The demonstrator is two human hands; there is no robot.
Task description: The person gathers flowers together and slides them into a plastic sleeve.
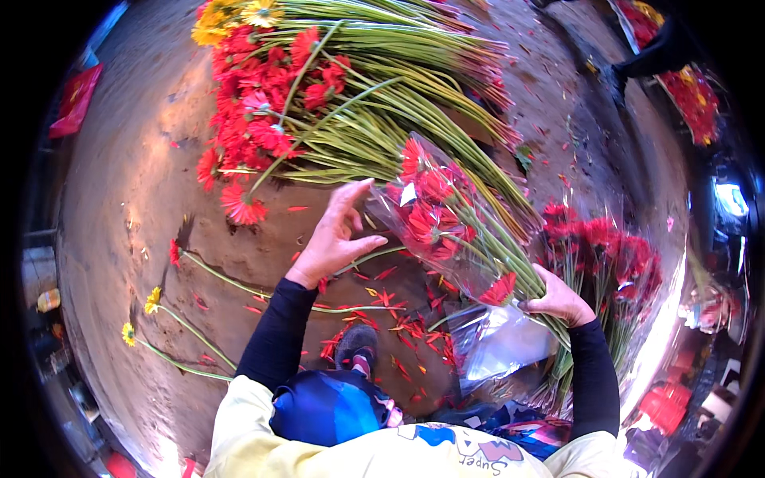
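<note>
My right hand (562,300) grips the green stems of a bunch of red gerbera daisies (427,206). A clear plastic sleeve (472,263) surrounds the blooms, which tilt up and to the left. One red bloom (499,290) sits lower than the others, close to my right hand. My left hand (339,235) holds nothing; its fingers are apart, just left of the sleeve's upper end. Beyond both hands lies a big heap of loose gerberas, with red heads (251,113) at the left and long stems (382,119) running right.
Wrapped red bunches (621,257) stand at my right. Flat clear plastic sleeves (508,346) lie near my knee. Single gerberas (206,272) and scattered petals (412,328) cover parts of the earthen floor. Yellow blooms (215,21) top the heap. Another person's leg (645,57) shows at upper right.
</note>
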